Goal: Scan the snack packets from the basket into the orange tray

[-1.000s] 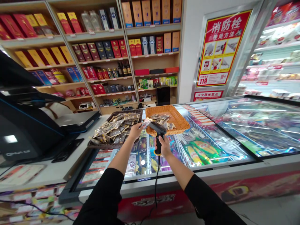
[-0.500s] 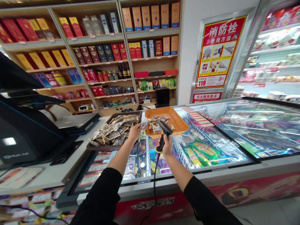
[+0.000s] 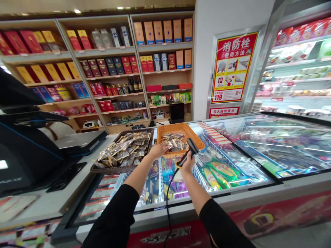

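Observation:
My right hand (image 3: pixel 188 163) is wrapped round the grip of a black barcode scanner (image 3: pixel 188 151) with yellow trim. The scanner's head is over the front right of an orange wicker basket (image 3: pixel 195 132), and its cable hangs down in front. My left hand (image 3: pixel 159 151) reaches over the basket's left front rim, palm down, with its fingers stretched out. Its fingertips are at the small clear-and-brown snack packets (image 3: pixel 176 142) inside. Left of it, a dark brown wicker basket (image 3: pixel 148 136) holds a heap of similar packets (image 3: pixel 126 148).
Both baskets rest on a glass-topped chest freezer (image 3: pixel 219 168) full of packaged goods. A black checkout machine (image 3: pixel 31 155) and a scale (image 3: pixel 80 139) stand on the left counter. Shelves of boxes (image 3: pixel 113 67) line the back wall.
My left hand has moved right and down into the orange basket; the packet it held is no longer distinct in its fingers. The scanner has tilted and shifted right. The view has tipped slightly upward.

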Demonstrator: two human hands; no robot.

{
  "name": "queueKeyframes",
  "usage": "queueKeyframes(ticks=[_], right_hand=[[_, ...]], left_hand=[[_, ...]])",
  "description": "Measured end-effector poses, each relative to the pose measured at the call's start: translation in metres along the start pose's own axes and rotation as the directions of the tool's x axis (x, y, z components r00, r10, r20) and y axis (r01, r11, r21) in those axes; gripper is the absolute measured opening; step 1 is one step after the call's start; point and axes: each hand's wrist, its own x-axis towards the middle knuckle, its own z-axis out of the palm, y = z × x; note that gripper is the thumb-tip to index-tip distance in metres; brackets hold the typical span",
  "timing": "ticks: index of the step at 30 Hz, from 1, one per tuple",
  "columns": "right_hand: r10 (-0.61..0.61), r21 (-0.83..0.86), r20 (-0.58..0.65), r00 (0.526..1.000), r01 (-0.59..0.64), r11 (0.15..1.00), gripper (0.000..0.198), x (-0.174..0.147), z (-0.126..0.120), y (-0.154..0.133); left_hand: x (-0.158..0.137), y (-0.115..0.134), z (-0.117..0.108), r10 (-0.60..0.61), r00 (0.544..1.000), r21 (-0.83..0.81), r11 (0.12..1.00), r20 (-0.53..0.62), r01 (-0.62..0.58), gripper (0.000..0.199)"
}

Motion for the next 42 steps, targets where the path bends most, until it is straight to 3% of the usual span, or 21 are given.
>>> queueKeyframes(ticks=[4,6,9,12,18,23,29,36,39,42], right_hand=[[0.065,0.032,0.090,0.994,-0.068,0.997,0.036,-0.009,0.004,0.001],[0.097,0.010,0.173,0.980,-0.100,0.995,0.036,-0.015,0.005,0.004],[0.137,-0.035,0.286,0.948,-0.133,0.991,0.035,-0.023,0.006,0.008],[0.158,-0.063,0.360,0.919,-0.145,0.987,0.035,-0.029,0.005,0.011],[0.159,-0.090,0.351,0.923,-0.136,0.987,0.036,-0.028,0.002,0.010],[0.173,-0.110,0.364,0.915,-0.142,0.984,0.037,-0.025,0.000,0.015],[0.170,-0.147,0.370,0.913,-0.123,0.981,0.036,-0.026,0.000,0.015],[0.171,-0.171,0.372,0.912,-0.114,0.979,0.034,-0.030,0.002,0.013],[0.177,-0.180,0.381,0.908,-0.114,0.977,0.035,-0.030,0.002,0.014],[0.178,-0.178,0.382,0.907,-0.117,0.977,0.036,-0.029,0.001,0.015]], left_hand=[[-0.017,-0.039,-0.041,-0.124,0.978,0.117,0.983,-0.165,0.144,0.035],[-0.029,-0.062,-0.054,-0.225,0.970,0.240,0.941,-0.089,0.240,0.031],[-0.048,-0.083,-0.056,-0.375,0.927,0.349,0.867,-0.012,0.355,0.051],[-0.058,-0.083,-0.049,-0.375,0.925,0.406,0.838,-0.059,0.365,0.060],[-0.059,-0.069,-0.042,-0.422,0.901,0.482,0.772,-0.102,0.416,0.048],[-0.058,-0.077,-0.036,-0.441,0.897,0.495,0.773,-0.030,0.397,0.077],[-0.057,-0.088,-0.040,-0.391,0.918,0.335,0.858,-0.068,0.390,0.051],[-0.046,-0.112,-0.032,-0.575,0.804,-0.018,0.815,-0.152,0.579,0.041],[-0.044,-0.118,-0.026,-0.586,0.780,-0.297,0.801,-0.219,0.519,0.036],[-0.046,-0.118,-0.027,-0.592,0.764,-0.621,0.707,-0.257,0.339,0.038]])
